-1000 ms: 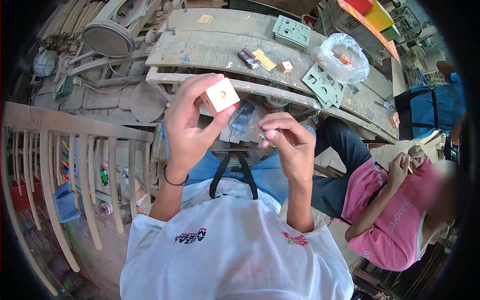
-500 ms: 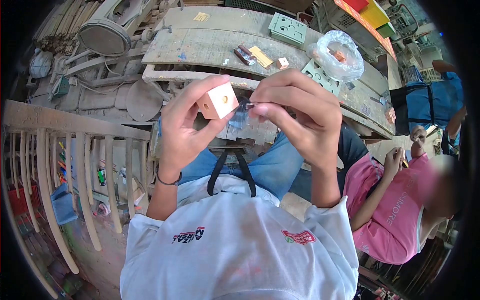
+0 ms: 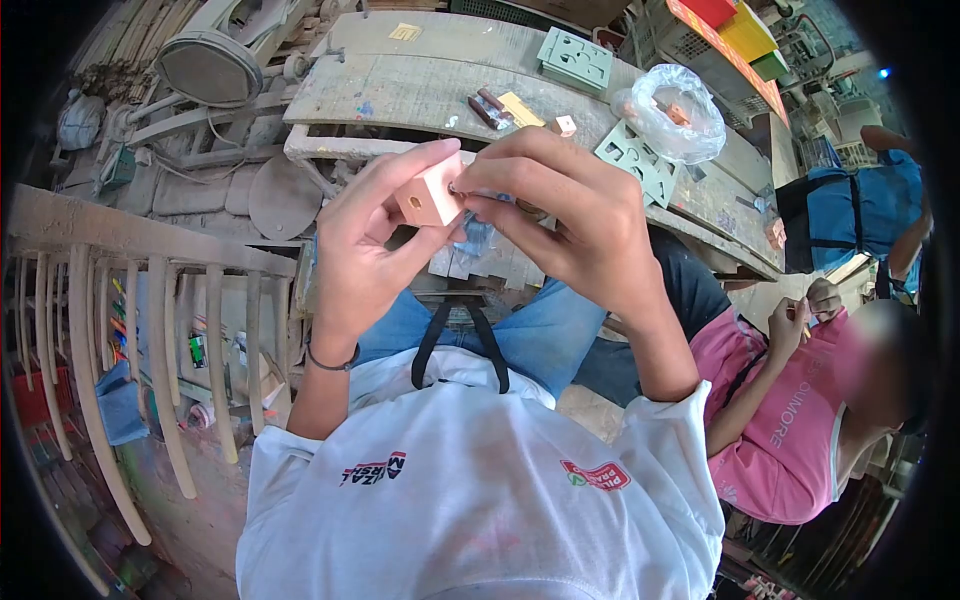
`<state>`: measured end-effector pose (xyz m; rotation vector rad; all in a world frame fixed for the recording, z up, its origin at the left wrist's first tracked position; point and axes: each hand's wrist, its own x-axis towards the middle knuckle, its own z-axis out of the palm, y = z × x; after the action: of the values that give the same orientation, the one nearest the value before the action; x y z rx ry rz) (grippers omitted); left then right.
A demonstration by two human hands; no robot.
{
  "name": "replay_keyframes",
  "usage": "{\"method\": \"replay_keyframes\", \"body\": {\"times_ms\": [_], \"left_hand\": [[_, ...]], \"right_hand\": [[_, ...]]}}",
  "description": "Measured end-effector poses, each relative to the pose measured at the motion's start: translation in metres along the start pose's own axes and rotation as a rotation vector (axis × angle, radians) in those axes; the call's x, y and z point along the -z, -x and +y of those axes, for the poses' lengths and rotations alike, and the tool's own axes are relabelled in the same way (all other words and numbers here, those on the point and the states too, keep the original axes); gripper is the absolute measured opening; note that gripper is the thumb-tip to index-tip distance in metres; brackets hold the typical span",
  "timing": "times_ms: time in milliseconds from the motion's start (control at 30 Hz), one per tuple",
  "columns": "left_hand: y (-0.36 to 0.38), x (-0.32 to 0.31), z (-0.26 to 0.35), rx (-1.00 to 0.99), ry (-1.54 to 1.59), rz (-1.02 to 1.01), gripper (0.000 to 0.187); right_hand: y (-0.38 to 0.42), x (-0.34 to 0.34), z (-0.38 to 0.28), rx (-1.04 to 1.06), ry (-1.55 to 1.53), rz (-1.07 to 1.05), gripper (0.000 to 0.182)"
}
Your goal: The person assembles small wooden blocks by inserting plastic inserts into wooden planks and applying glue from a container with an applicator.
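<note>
A pale wooden cube with round holes in its faces sits between the thumb and fingers of my left hand. One hole shows on the side toward my left palm. My right hand is pinched, its fingertips right at the hole in the cube's right face. A small dark bit shows at these fingertips; I cannot tell what it is. My right fingers cover most of that face.
Ahead lies a wooden workbench with green cut-out boards, a plastic bag of wooden pieces and another small cube. A slatted wooden frame stands left. A person in a pink shirt sits close on the right.
My right hand has moved left, bringing its pinched fingertips from beside the cube onto its right face. The left hand still holds the cube, shifted only slightly.
</note>
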<state>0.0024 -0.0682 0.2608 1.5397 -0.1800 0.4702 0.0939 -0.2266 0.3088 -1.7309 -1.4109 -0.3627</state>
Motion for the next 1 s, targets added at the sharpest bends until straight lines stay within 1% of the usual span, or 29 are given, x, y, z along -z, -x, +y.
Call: {"method": "replay_keyframes", "body": {"times_ms": [67,100,167,200,267,300,367,500,567,600,667,700,767,800,867,1000], "left_hand": [[-0.001,-0.001,0.002,-0.025,-0.025,0.006,0.049],[0.000,0.000,0.003,-0.024,-0.025,0.007,0.049],[0.003,0.003,0.005,0.067,0.127,-0.064,0.045],[0.003,0.006,0.006,0.067,0.128,-0.065,0.045],[0.002,0.011,0.007,0.065,0.121,-0.105,0.044],[0.002,0.009,0.007,0.066,0.122,-0.106,0.044],[0.003,0.004,0.008,0.094,0.232,-0.042,0.045],[0.002,0.004,0.005,0.095,0.197,-0.039,0.046],[0.002,0.003,0.004,0.044,0.224,-0.018,0.042],[0.002,0.002,0.004,0.046,0.224,-0.018,0.042],[0.002,0.001,0.002,-0.043,0.114,0.030,0.041],[0.001,0.001,0.001,-0.042,0.113,0.028,0.041],[0.001,0.001,-0.002,-0.096,0.052,0.026,0.042],[0.001,0.001,-0.004,-0.095,0.053,0.021,0.042],[0.000,0.001,-0.006,-0.182,0.030,0.035,0.042],[0.001,0.005,-0.008,-0.186,0.084,0.030,0.045]], "right_hand": [[0.001,0.001,0.000,-0.030,-0.016,-0.072,0.024],[0.001,0.001,0.000,-0.030,-0.016,-0.072,0.024],[0.000,0.002,-0.002,-0.028,0.023,-0.047,0.021],[-0.001,0.003,-0.004,-0.030,0.024,-0.047,0.021],[-0.002,0.007,-0.007,-0.026,0.039,-0.113,0.020],[-0.002,0.007,-0.008,-0.027,0.039,-0.114,0.020],[-0.003,0.005,-0.010,-0.026,0.086,-0.110,0.015],[-0.002,-0.002,-0.011,-0.016,0.146,-0.090,0.014],[0.000,-0.006,-0.011,-0.089,0.076,-0.041,0.011],[0.000,-0.008,-0.011,-0.091,0.075,-0.041,0.011],[0.001,-0.010,-0.011,-0.155,-0.018,0.013,0.006],[0.000,-0.009,-0.012,-0.156,-0.018,0.016,0.006],[-0.001,-0.006,-0.016,-0.474,-0.159,-0.051,0.007],[0.000,-0.007,-0.014,-0.476,-0.158,-0.047,0.007],[0.002,-0.009,-0.009,-0.593,-0.425,0.008,0.011],[0.004,-0.005,-0.015,-0.588,-0.363,0.029,0.011]]}}
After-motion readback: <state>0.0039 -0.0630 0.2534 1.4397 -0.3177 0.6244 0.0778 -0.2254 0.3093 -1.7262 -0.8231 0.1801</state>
